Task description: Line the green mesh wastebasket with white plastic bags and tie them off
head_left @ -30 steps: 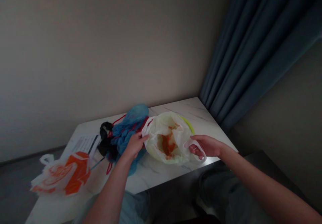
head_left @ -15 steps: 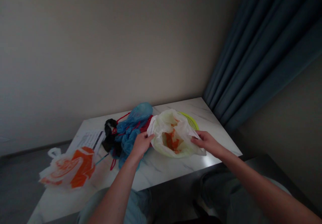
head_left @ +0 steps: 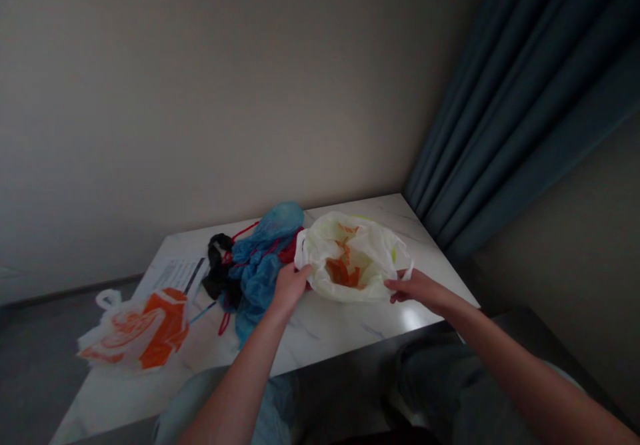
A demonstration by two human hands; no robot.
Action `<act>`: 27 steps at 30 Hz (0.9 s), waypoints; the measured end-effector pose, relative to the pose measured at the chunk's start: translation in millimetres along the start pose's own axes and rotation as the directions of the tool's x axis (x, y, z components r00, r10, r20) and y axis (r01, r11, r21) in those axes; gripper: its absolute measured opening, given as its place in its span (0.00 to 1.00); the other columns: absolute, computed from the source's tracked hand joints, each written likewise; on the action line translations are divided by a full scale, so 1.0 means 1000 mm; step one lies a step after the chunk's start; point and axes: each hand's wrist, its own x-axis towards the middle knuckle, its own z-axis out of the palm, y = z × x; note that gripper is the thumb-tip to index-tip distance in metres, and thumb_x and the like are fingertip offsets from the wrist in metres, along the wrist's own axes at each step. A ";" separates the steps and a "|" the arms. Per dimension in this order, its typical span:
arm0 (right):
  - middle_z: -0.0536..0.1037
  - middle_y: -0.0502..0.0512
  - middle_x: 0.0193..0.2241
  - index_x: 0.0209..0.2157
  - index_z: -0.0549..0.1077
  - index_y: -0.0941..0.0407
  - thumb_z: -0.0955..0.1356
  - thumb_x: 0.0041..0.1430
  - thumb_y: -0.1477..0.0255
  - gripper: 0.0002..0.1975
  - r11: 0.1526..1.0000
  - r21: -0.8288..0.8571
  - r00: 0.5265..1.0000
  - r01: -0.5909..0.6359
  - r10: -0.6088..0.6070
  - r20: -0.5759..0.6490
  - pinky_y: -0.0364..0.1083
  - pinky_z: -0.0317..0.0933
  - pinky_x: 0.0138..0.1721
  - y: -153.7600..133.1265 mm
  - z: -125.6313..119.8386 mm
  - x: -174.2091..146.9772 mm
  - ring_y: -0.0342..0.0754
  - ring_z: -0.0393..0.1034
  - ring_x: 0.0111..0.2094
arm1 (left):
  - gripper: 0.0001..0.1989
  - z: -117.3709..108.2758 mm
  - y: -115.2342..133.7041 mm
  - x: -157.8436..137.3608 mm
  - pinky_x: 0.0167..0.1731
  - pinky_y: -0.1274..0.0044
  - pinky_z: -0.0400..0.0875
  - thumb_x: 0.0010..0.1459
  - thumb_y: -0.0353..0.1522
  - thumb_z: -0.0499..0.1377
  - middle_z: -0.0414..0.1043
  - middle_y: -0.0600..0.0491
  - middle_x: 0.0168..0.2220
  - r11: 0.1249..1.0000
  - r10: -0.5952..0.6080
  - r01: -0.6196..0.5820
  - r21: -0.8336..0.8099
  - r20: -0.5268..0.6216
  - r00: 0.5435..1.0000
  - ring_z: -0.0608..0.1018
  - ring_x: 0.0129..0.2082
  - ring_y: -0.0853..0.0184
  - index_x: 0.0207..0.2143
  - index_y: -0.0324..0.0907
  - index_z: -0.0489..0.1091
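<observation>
A white plastic bag (head_left: 373, 242) with orange print showing inside is spread wide, its mouth facing me. My left hand (head_left: 291, 285) is closed on its left edge near a handle loop. On the opposite side, my right hand (head_left: 413, 288) pinches the rim by the other handle. Behind the bag, only slivers of a yellow-green basket (head_left: 364, 218) show; the rest is hidden. Just left of my left hand lies a heap of crumpled blue plastic bags (head_left: 263, 272) with red drawstrings.
A black plastic bag (head_left: 219, 265) lies at the heap's left. Further left are a printed sheet (head_left: 173, 275) and a white-and-orange plastic bag (head_left: 145, 332) on the marble-patterned table (head_left: 325, 338). A blue curtain (head_left: 505, 118) hangs at the right, beside the wall.
The white bag's mouth has been pulled wider and its right handle now stands out. The bag has shifted so that it covers most of the yellow-green basket. My left hand moved slightly right.
</observation>
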 end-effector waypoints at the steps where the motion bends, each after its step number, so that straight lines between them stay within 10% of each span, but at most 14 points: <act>1: 0.79 0.57 0.30 0.35 0.74 0.59 0.74 0.50 0.54 0.22 1.000 0.011 1.000 -0.023 0.023 -0.019 0.42 0.65 0.28 0.001 0.002 0.000 0.44 0.72 0.26 | 0.14 0.002 0.001 -0.003 0.27 0.72 0.73 0.49 0.34 0.64 0.79 0.46 0.33 0.999 -0.018 0.018 -0.033 0.007 1.000 0.79 0.30 0.59 0.39 0.38 0.76; 8: 0.74 0.56 0.17 0.29 0.73 0.60 0.69 0.57 0.52 0.23 0.990 0.014 0.986 -0.138 0.136 0.098 0.41 0.60 0.17 -0.008 -0.004 -0.008 0.42 0.66 0.16 | 0.18 0.000 0.005 -0.008 0.28 0.70 0.75 0.47 0.31 0.65 0.79 0.41 0.41 0.986 0.103 -0.103 0.128 0.006 0.995 0.81 0.33 0.55 0.43 0.38 0.75; 12: 0.73 0.55 0.16 0.26 0.71 0.58 0.67 0.58 0.52 0.22 0.998 -0.048 0.988 -0.049 0.042 -0.146 0.43 0.58 0.19 -0.013 -0.021 -0.001 0.43 0.65 0.17 | 0.17 -0.006 0.007 -0.010 0.23 0.71 0.73 0.48 0.32 0.65 0.79 0.43 0.35 0.982 0.061 -0.072 0.177 0.065 0.996 0.80 0.26 0.56 0.43 0.38 0.73; 16: 0.73 0.50 0.22 0.34 0.72 0.55 0.70 0.54 0.58 0.15 0.948 -0.129 0.801 0.293 -0.316 -0.509 0.44 0.60 0.25 -0.016 -0.031 0.012 0.46 0.65 0.23 | 0.13 -0.010 0.011 -0.018 0.23 0.74 0.71 0.48 0.32 0.64 0.79 0.46 0.28 0.992 -0.026 0.003 0.128 0.175 0.984 0.80 0.23 0.59 0.39 0.39 0.74; 21: 0.75 0.54 0.32 0.35 0.73 0.53 0.68 0.56 0.55 0.15 0.843 -0.159 0.620 0.514 -0.493 -0.610 0.48 0.64 0.40 -0.032 -0.025 0.013 0.51 0.68 0.38 | 0.12 -0.016 0.020 -0.025 0.27 0.73 0.72 0.49 0.38 0.65 0.79 0.45 0.29 0.993 -0.050 0.018 0.113 0.296 0.954 0.80 0.25 0.60 0.33 0.38 0.76; 23: 0.75 0.55 0.33 0.28 0.69 0.53 0.68 0.56 0.53 0.17 0.818 0.004 0.638 0.575 -0.446 -0.628 0.47 0.65 0.41 -0.040 -0.024 0.012 0.51 0.69 0.40 | 0.15 -0.018 0.022 -0.023 0.29 0.73 0.72 0.49 0.42 0.65 0.79 0.45 0.31 0.996 -0.009 -0.015 0.091 0.263 0.965 0.79 0.27 0.60 0.32 0.39 0.77; 27: 0.75 0.54 0.37 0.26 0.63 0.53 0.66 0.60 0.55 0.18 0.759 0.442 0.845 0.479 -0.263 -0.465 0.43 0.63 0.27 -0.054 -0.026 0.010 0.47 0.70 0.35 | 0.15 -0.020 0.021 -0.015 0.34 0.72 0.74 0.49 0.44 0.64 0.79 0.47 0.32 0.996 0.087 -0.091 0.011 0.175 0.981 0.79 0.34 0.57 0.29 0.41 0.76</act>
